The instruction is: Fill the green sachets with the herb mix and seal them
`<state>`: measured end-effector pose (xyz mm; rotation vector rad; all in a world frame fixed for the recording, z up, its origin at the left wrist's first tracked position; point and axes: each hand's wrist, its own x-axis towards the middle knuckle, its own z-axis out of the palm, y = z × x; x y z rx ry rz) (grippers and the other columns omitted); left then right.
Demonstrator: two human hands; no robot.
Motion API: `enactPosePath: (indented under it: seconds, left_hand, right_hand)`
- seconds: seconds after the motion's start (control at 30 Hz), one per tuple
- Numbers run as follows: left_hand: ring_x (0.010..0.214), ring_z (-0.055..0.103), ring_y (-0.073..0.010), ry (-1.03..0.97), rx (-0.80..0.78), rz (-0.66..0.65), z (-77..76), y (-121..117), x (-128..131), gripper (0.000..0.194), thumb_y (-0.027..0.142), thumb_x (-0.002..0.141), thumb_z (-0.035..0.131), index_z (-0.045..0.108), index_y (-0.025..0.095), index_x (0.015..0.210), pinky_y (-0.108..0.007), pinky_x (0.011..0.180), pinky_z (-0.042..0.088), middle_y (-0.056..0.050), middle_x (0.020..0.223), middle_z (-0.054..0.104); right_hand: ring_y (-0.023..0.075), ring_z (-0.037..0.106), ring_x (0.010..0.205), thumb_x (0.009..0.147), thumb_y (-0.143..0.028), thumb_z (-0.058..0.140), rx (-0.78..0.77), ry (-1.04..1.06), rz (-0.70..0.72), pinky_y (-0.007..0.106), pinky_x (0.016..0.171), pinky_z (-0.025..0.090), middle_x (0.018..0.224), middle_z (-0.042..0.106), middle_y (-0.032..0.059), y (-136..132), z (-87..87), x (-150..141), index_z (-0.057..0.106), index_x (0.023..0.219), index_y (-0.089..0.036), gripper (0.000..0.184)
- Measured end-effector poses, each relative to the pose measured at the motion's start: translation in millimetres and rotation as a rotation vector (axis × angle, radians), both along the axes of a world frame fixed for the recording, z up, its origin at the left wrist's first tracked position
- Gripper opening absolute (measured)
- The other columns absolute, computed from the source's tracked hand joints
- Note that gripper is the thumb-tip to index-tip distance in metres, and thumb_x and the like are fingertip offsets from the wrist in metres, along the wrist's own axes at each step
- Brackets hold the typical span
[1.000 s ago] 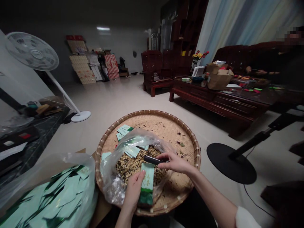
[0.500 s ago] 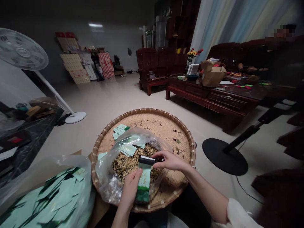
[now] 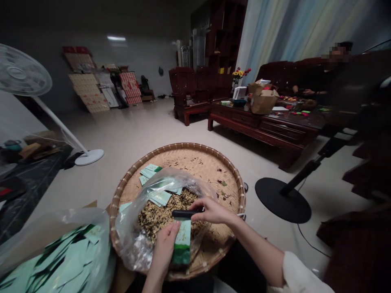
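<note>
Green packet: centred below the black bar tool, over the near side of the woven tray; the green packet has its long axis on 12–6 o'clock, dark green end at 6.
Black bar tool: the black bar tool lies crosswise, long axis near 9–3 o'clock, at the packet's 12 o'clock end; contact between them cannot be confirmed.
Left hand: the left hand clamps the packet's 9 o'clock edge, thumb on its face, close under the tool; nearer hand to the packet.
Right hand: the right hand grips the tool's 3 o'clock end between thumb and fingers.
Axis relation: tool roughly square to packet.
Clear bag: the clear bag holds dry mix, at 10–11 o'clock of the packet.
</note>
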<state>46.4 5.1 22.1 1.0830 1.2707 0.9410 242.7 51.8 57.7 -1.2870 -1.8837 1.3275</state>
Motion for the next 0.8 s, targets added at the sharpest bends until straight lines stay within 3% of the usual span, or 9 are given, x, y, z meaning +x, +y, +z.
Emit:
enactPosePath:
  seconds: [0.23, 0.43, 0.53, 0.7, 0.8]
  left_hand:
    - [0.056, 0.045, -0.0139, -0.005, 0.014, 0.022, 6.4, 5.2, 0.5, 0.052, 0.065, 0.061, 0.065, 0.065, 0.013, 0.060, -0.022, 0.053, 0.035, 0.000, 0.057, 0.056]
    - [0.057, 0.050, -0.0160, -0.052, -0.036, 0.041, 4.7, 10.6, -1.6, 0.054, 0.066, 0.057, 0.068, 0.070, 0.013, 0.066, -0.024, 0.055, 0.040, -0.001, 0.056, 0.061]
    - [0.061, 0.054, -0.0183, -0.045, -0.060, 0.102, 3.2, 10.8, -6.3, 0.053, 0.065, 0.055, 0.069, 0.070, 0.014, 0.066, -0.025, 0.059, 0.044, -0.001, 0.058, 0.063]
    - [0.061, 0.054, -0.0183, -0.067, -0.034, 0.087, 7.5, 6.9, -8.2, 0.048, 0.062, 0.060, 0.068, 0.069, 0.014, 0.067, -0.027, 0.065, 0.045, -0.001, 0.059, 0.062]
    - [0.059, 0.051, -0.0170, -0.020, -0.010, 0.074, 8.5, 4.3, -4.9, 0.048, 0.062, 0.062, 0.066, 0.066, 0.014, 0.062, -0.025, 0.061, 0.042, -0.001, 0.057, 0.058]
  right_hand:
    - [0.0193, 0.062, 0.080, 0.068, -0.028, 0.072, -0.014, 0.016, -0.034, 0.028, 0.071, 0.047, 0.089, 0.071, 0.0031, -0.6, 4.8, -3.2, 0.071, 0.097, -0.017, 0.031]
    - [0.0179, 0.063, 0.074, 0.073, -0.030, 0.068, -0.073, 0.062, -0.104, 0.027, 0.066, 0.048, 0.089, 0.071, 0.0041, 12.0, -7.7, 6.7, 0.070, 0.100, -0.016, 0.030]
    - [0.0222, 0.063, 0.084, 0.075, -0.028, 0.065, 0.075, -0.155, -0.194, 0.032, 0.075, 0.047, 0.095, 0.071, 0.0068, 17.2, -20.4, 16.9, 0.069, 0.103, -0.016, 0.030]
    - [0.0300, 0.056, 0.102, 0.074, -0.020, 0.066, 0.360, -0.548, -0.176, 0.039, 0.088, 0.043, 0.107, 0.066, 0.0138, 16.7, -39.4, 17.2, 0.065, 0.111, -0.014, 0.037]
    - [0.0272, 0.056, 0.101, 0.085, -0.023, 0.054, 0.404, -0.498, -0.225, 0.038, 0.088, 0.043, 0.105, 0.065, 0.0131, 11.8, -37.2, 1.9, 0.066, 0.107, -0.016, 0.026]
